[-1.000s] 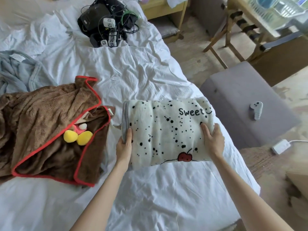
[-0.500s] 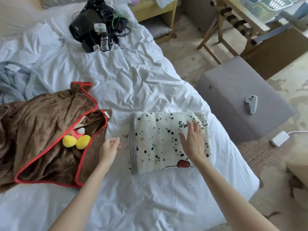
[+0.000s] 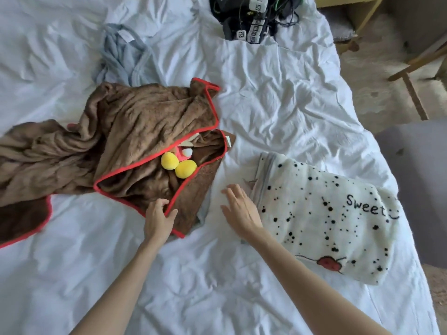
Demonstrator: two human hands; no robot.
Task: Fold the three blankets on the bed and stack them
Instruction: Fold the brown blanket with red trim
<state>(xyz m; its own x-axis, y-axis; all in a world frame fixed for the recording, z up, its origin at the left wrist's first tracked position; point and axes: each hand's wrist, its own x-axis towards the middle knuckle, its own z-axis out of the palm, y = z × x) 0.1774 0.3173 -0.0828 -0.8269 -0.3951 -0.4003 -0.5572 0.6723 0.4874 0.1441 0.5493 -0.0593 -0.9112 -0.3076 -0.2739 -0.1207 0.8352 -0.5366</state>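
A white speckled blanket point(image 3: 324, 218) marked "Sweet" lies folded at the bed's right side. A crumpled brown blanket point(image 3: 125, 141) with red trim and yellow plush parts spreads across the left. A pale blue blanket point(image 3: 121, 56) is bunched beyond it. My left hand point(image 3: 158, 221) pinches the red-trimmed near edge of the brown blanket. My right hand point(image 3: 239, 210) hovers with fingers spread over the sheet, just left of the white blanket, holding nothing.
The bed point(image 3: 278, 105) wears a wrinkled white sheet. A tangle of black gear with cables point(image 3: 254, 18) sits at its far end. A grey padded stool point(image 3: 420, 177) stands off the right edge, with wooden chair legs point(image 3: 411, 78) behind.
Both hands left the white folded blanket and moved left. My left hand reached the brown blanket's edge and took hold of it. The view shifted left.
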